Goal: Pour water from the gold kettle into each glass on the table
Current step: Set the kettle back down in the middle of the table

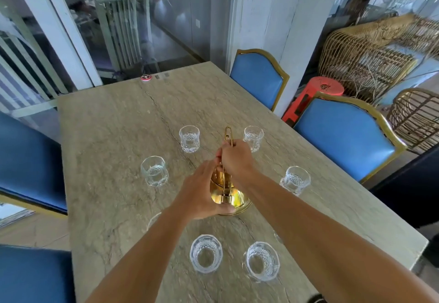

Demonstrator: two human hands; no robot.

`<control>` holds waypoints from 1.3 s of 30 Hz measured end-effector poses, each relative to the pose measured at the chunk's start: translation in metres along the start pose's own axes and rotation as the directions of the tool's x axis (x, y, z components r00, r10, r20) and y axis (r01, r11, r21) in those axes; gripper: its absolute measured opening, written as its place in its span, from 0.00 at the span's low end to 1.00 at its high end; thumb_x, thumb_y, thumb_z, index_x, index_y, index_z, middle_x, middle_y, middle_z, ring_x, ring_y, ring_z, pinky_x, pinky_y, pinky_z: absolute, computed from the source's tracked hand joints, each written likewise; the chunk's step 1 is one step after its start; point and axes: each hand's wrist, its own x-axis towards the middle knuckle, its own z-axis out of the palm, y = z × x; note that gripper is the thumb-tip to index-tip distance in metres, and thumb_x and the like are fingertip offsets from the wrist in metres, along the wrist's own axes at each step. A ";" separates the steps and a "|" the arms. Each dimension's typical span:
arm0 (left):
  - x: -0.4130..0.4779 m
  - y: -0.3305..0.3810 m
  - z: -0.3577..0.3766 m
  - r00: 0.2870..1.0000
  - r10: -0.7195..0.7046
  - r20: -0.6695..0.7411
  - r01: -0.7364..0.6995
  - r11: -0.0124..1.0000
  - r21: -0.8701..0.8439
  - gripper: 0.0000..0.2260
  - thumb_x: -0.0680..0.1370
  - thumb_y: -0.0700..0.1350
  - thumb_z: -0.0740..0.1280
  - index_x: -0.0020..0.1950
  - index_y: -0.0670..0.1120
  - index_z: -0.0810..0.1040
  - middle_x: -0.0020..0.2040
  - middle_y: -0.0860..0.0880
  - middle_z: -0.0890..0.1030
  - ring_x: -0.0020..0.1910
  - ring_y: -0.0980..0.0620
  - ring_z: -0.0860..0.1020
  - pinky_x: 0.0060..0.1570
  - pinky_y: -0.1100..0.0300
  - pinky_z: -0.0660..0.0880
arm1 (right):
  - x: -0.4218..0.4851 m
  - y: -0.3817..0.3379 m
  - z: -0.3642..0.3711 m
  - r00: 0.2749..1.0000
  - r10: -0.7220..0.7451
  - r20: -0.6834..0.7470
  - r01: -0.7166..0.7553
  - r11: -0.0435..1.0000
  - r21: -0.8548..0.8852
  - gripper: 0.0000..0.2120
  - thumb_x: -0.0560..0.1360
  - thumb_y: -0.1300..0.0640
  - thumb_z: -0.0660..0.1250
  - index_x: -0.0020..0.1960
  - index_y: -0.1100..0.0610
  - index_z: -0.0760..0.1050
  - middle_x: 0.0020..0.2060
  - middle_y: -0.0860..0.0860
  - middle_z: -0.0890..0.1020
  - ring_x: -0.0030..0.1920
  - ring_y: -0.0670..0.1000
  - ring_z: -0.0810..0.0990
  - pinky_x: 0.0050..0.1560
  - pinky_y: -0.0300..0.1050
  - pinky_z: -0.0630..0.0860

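Note:
The gold kettle (234,199) stands on the stone table (111,136), ringed by several cut-glass tumblers. My right hand (235,159) grips its tall thin handle from above. My left hand (202,191) lies against the kettle's left side, fingers fairly straight, thumb under its near edge. Glasses stand at far left (189,138), far right (253,137), left (155,170), right (295,180), near left (206,253) and near right (262,261). My forearms partly hide two more glasses, one on each side.
Blue padded chairs with gold frames stand on the right (342,136) and at the far right corner (259,77); blue seats line the left (28,160). A small red round object (146,78) lies at the table's far edge. Wicker items and a red stool (313,96) stand beyond.

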 end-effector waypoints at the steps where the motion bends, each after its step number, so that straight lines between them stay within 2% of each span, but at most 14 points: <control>1: -0.002 0.001 0.001 1.000 -0.001 -0.023 0.001 1.000 -0.008 0.59 0.61 0.68 0.79 0.82 0.55 0.49 0.74 0.56 0.65 0.68 0.54 0.70 0.71 0.48 0.69 | -0.001 0.002 0.001 1.000 0.016 -0.010 -0.015 1.000 0.026 0.10 0.82 0.64 0.56 0.48 0.65 0.75 0.32 0.56 0.78 0.26 0.47 0.74 0.24 0.38 0.71; 3: -0.002 0.002 0.007 0.998 -0.006 -0.065 0.007 1.000 0.005 0.59 0.60 0.70 0.78 0.82 0.54 0.51 0.74 0.56 0.65 0.68 0.53 0.70 0.70 0.47 0.70 | -0.003 0.005 0.003 0.998 0.056 -0.018 -0.054 0.992 0.111 0.09 0.81 0.66 0.56 0.56 0.67 0.74 0.37 0.58 0.80 0.30 0.48 0.77 0.25 0.38 0.73; 5: 0.000 0.002 0.012 0.995 -0.036 -0.088 0.039 0.998 0.040 0.56 0.60 0.72 0.77 0.80 0.52 0.57 0.76 0.54 0.65 0.71 0.50 0.70 0.71 0.44 0.69 | -0.004 0.006 0.004 0.996 0.088 -0.028 -0.081 0.978 0.194 0.10 0.80 0.68 0.56 0.59 0.67 0.73 0.42 0.59 0.82 0.35 0.49 0.80 0.27 0.39 0.74; 8: 0.002 0.002 0.017 0.990 -0.091 -0.104 0.097 0.994 0.055 0.54 0.64 0.70 0.77 0.81 0.50 0.56 0.78 0.51 0.63 0.76 0.48 0.65 0.74 0.45 0.65 | -0.004 0.006 0.005 0.992 0.121 -0.045 -0.103 0.953 0.286 0.10 0.79 0.71 0.56 0.56 0.65 0.73 0.46 0.59 0.83 0.41 0.51 0.83 0.26 0.38 0.74; 11: 0.005 0.004 0.019 0.983 -0.146 -0.110 0.149 0.989 0.016 0.54 0.68 0.64 0.78 0.84 0.49 0.51 0.83 0.49 0.58 0.81 0.48 0.58 0.78 0.47 0.59 | -0.006 0.006 0.008 0.986 0.159 -0.046 -0.132 0.923 0.362 0.09 0.79 0.73 0.55 0.52 0.62 0.71 0.44 0.56 0.83 0.47 0.52 0.83 0.27 0.37 0.73; 13: 0.008 0.002 0.021 0.976 -0.176 -0.126 0.174 0.984 -0.032 0.51 0.69 0.60 0.78 0.83 0.47 0.54 0.82 0.49 0.61 0.80 0.48 0.60 0.78 0.48 0.60 | -0.004 0.011 0.012 0.979 0.196 -0.049 -0.157 0.892 0.423 0.09 0.79 0.72 0.55 0.53 0.62 0.71 0.46 0.58 0.84 0.48 0.52 0.83 0.32 0.39 0.77; 16: 0.011 0.000 0.024 0.964 -0.227 -0.141 0.208 0.968 -0.138 0.45 0.68 0.61 0.76 0.80 0.48 0.63 0.76 0.52 0.69 0.76 0.47 0.67 0.72 0.48 0.68 | 0.000 0.020 0.017 0.960 0.276 -0.040 -0.222 0.843 0.490 0.10 0.76 0.72 0.57 0.53 0.64 0.73 0.46 0.59 0.85 0.48 0.54 0.83 0.42 0.47 0.79; 19: 0.015 -0.005 0.028 0.950 -0.262 -0.168 0.227 0.952 -0.204 0.32 0.70 0.51 0.78 0.71 0.52 0.71 0.63 0.54 0.77 0.63 0.48 0.77 0.59 0.50 0.76 | 0.002 0.024 0.019 0.949 0.314 -0.036 -0.253 0.824 0.508 0.10 0.76 0.72 0.57 0.53 0.63 0.73 0.41 0.56 0.86 0.44 0.52 0.82 0.42 0.46 0.79; 23: 0.022 -0.008 0.026 0.953 -0.267 -0.144 0.229 0.944 -0.236 0.22 0.70 0.46 0.79 0.56 0.57 0.71 0.50 0.55 0.79 0.48 0.55 0.79 0.42 0.58 0.74 | 0.003 0.020 0.019 0.948 0.314 -0.045 -0.239 0.801 0.548 0.11 0.77 0.72 0.54 0.43 0.61 0.70 0.35 0.55 0.83 0.46 0.53 0.84 0.48 0.49 0.79; 26: 0.027 -0.010 0.023 0.960 -0.255 -0.117 0.221 0.943 -0.248 0.21 0.68 0.45 0.80 0.54 0.55 0.72 0.46 0.57 0.79 0.43 0.60 0.77 0.37 0.64 0.69 | 0.004 0.019 0.018 0.953 0.300 -0.048 -0.223 0.797 0.561 0.15 0.77 0.74 0.53 0.37 0.61 0.71 0.34 0.56 0.83 0.46 0.55 0.83 0.49 0.52 0.78; 30: 0.031 -0.012 0.023 0.969 -0.219 -0.114 0.184 0.949 -0.258 0.28 0.64 0.47 0.82 0.61 0.54 0.76 0.47 0.59 0.81 0.46 0.58 0.80 0.45 0.57 0.76 | 0.012 0.021 0.012 0.952 0.306 0.003 -0.253 0.782 0.570 0.13 0.78 0.73 0.55 0.39 0.64 0.73 0.44 0.62 0.83 0.49 0.57 0.83 0.54 0.53 0.79; 34: 0.034 -0.012 0.026 0.973 -0.200 -0.116 0.163 0.949 -0.269 0.29 0.64 0.47 0.84 0.61 0.55 0.77 0.46 0.62 0.79 0.45 0.61 0.78 0.44 0.62 0.73 | 0.021 0.026 0.006 0.957 0.286 0.052 -0.258 0.754 0.604 0.10 0.80 0.72 0.54 0.47 0.67 0.74 0.52 0.67 0.83 0.54 0.60 0.83 0.54 0.53 0.80; 36: 0.036 -0.015 0.028 0.975 -0.196 -0.103 0.161 0.946 -0.281 0.28 0.63 0.48 0.84 0.59 0.55 0.77 0.46 0.60 0.82 0.46 0.62 0.80 0.42 0.65 0.72 | 0.023 0.029 0.005 0.959 0.276 0.067 -0.258 0.749 0.610 0.11 0.81 0.70 0.54 0.46 0.67 0.74 0.52 0.67 0.83 0.52 0.59 0.84 0.55 0.53 0.81; 39: 0.038 -0.018 0.030 0.975 -0.203 -0.089 0.168 0.940 -0.296 0.29 0.63 0.51 0.84 0.60 0.56 0.77 0.49 0.59 0.84 0.48 0.61 0.81 0.45 0.63 0.74 | 0.026 0.031 0.002 0.963 0.256 0.085 -0.254 0.758 0.601 0.13 0.83 0.68 0.55 0.44 0.66 0.75 0.52 0.66 0.83 0.55 0.59 0.83 0.55 0.53 0.81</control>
